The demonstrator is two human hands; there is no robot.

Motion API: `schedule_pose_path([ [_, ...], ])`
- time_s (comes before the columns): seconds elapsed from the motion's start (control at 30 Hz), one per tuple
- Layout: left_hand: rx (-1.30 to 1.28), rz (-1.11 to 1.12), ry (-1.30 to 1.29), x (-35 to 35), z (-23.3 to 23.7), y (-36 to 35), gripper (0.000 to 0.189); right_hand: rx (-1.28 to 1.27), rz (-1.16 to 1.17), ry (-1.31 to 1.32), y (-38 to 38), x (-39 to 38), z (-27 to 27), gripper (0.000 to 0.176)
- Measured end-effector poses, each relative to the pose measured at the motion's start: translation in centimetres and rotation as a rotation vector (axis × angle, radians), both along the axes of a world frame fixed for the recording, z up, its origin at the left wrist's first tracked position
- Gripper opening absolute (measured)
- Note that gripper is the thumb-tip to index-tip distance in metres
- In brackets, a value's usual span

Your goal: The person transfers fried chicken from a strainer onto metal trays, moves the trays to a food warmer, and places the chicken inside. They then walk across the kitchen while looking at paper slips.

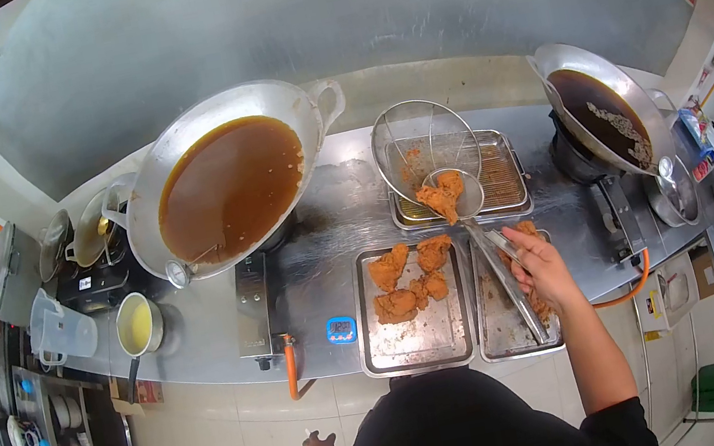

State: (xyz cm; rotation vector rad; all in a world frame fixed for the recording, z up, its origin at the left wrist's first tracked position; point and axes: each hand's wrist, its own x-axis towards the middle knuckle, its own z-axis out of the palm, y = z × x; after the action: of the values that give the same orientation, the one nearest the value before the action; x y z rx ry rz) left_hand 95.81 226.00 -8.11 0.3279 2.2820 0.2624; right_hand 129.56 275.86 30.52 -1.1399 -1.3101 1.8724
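My right hand [537,266] is closed around the handle of metal strainer tongs [506,283]. The tongs' round mesh end [470,196] is at a piece of fried chicken [441,199], by the near rim of a large wire strainer basket [425,146]. That basket rests over a rack tray [501,174]. Just below, several fried chicken pieces [391,265] lie on a metal tray [416,341]. More chicken, partly hidden by my hand and the tongs, lies on a second tray [500,331]. Down at my side, away from the counter, my left hand [320,445] hangs with fingers loosely apart.
A big wok of brown oil [231,188] stands at left, another wok of dark oil [600,108] at right. A blue timer [341,330] sits near the counter edge. Farther left are a saucepan of yellow liquid [140,326] and a plastic jug [60,328]. Orange hoses [291,368] hang below the burners.
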Motion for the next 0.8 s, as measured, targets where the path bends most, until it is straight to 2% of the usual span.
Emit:
schedule_pose_path([
  [0.3,0.006,-0.129,0.007,-3.9,-0.2,1.4,0.083,0.109,0.111,-0.172,-6.1,1.8,3.8,0.048],
  [0.33,0.009,-0.093,-0.005,-4.0,-0.1,1.5,0.083,0.117,0.126,-0.177,-6.5,1.6,3.8,0.048],
  [0.4,0.016,-0.020,-0.029,-4.0,-0.1,1.5,0.084,0.088,0.141,-0.174,-7.3,1.3,3.8,0.048],
  [0.53,0.028,-0.101,-0.031,-4.6,-0.5,0.7,0.085,-0.004,0.166,-0.183,-8.7,1.3,2.8,0.050],
  [0.67,0.002,-0.072,-0.056,-4.6,-0.1,-0.1,0.086,0.722,0.375,-0.697,-11.2,-0.5,1.0,0.055],
  [0.8,-0.059,-0.153,-0.056,-5.3,-0.5,-0.6,0.087,0.840,0.433,-0.977,-12.0,-1.9,1.6,0.052],
])
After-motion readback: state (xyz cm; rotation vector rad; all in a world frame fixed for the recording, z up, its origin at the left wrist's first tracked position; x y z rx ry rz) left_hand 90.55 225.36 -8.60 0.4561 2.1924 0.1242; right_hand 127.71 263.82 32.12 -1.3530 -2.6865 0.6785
